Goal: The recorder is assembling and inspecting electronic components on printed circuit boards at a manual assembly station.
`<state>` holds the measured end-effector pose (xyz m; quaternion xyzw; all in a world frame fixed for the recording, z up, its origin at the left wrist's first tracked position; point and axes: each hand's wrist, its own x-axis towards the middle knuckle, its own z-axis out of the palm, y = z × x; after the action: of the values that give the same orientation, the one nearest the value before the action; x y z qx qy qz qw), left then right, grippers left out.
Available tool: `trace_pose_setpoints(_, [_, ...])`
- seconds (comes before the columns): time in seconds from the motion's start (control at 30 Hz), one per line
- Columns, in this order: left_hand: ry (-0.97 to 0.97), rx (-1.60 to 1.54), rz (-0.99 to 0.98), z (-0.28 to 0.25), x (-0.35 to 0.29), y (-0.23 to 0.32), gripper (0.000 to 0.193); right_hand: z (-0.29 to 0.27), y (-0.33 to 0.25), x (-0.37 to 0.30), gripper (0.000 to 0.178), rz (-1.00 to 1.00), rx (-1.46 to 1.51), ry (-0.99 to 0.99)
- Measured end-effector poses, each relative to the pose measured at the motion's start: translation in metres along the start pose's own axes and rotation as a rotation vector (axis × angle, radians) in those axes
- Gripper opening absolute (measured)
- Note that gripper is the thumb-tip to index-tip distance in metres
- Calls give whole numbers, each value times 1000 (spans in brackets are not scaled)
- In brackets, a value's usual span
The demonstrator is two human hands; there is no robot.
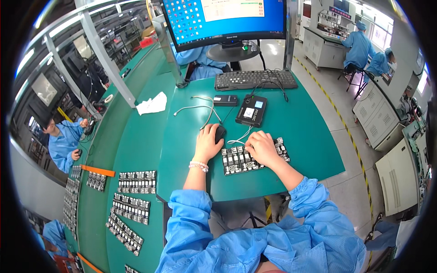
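Here, near the front edge of the worktop (pixel 314 136), my left hand (pixel 208 144) is curled around the mouse (pixel 220 132), while my right hand (pixel 262 148) bends its fingers over the board (pixel 231 163); whether they pinch the end of the cable (pixel 240 140), I cannot tell. The board lies flat, back from that edge, the cable looping between it and the box (pixel 251 110). It looks light and stiff, crowded with small parts that pressure might damage, so its outer edges should make the safest hold. The cable appears soft, best taken close to its end.
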<state>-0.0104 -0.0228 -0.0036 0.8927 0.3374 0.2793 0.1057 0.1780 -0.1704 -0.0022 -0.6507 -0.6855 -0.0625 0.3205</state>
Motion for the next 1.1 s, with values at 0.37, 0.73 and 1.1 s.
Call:
trace_pose_setpoints(0.37, [-5, 30, 4, 5, 6, -3, 62, 4, 9, 1, 10, 25, 54, 0])
trace_pose_setpoints(0.73, [-38, 26, -9, 4, 5, -5, 62, 4, 6, 0, 9, 11, 56, 20])
trace_pose_setpoints(1.1, [-30, 36, -10, 6, 4, -5, 65, 6, 7, -1, 9, 27, 76, 6])
